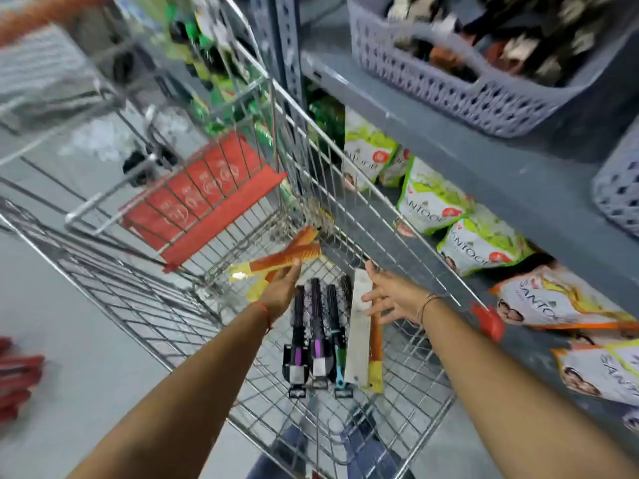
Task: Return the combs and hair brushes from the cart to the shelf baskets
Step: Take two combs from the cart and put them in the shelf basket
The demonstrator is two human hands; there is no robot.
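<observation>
Shelving (466, 140): grey metal racks stand to the person's right, touching or just beside the cart's far side; a reach up to them from here crosses the cart's wire wall, where a long comb could snag.
Cart (145, 305): wire trolley, red child-seat flap folded at its far end; its open mesh floor is the main risk, since a thin comb dropped flat may slip its teeth into the gaps or slide away.
Basket (449, 95): lilac plastic, on the upper shelf, already full of dark items too blurred to name; an overfilled basket could shed what gets laid on top.
Packets (432, 202): green and white bags on the lower shelf, no part of the task; a careless elbow could knock them.
Brushes (316, 337): three or four dark hair brushes lie side by side on the cart floor between the hands, untouched.
White comb (359, 326): lies just right of the brushes, over an orange comb (376, 340) with a yellow card.
Right hand (390, 295): fingers spread, touching the white comb's upper edge, not closed on it; a grab at one comb may drag its neighbour.
Left hand (281, 288): palm down, fingers loosely apart, tips at the crossed orange combs (287, 259); whether it grips them cannot be told, and a loose pinch would likely spill one.
</observation>
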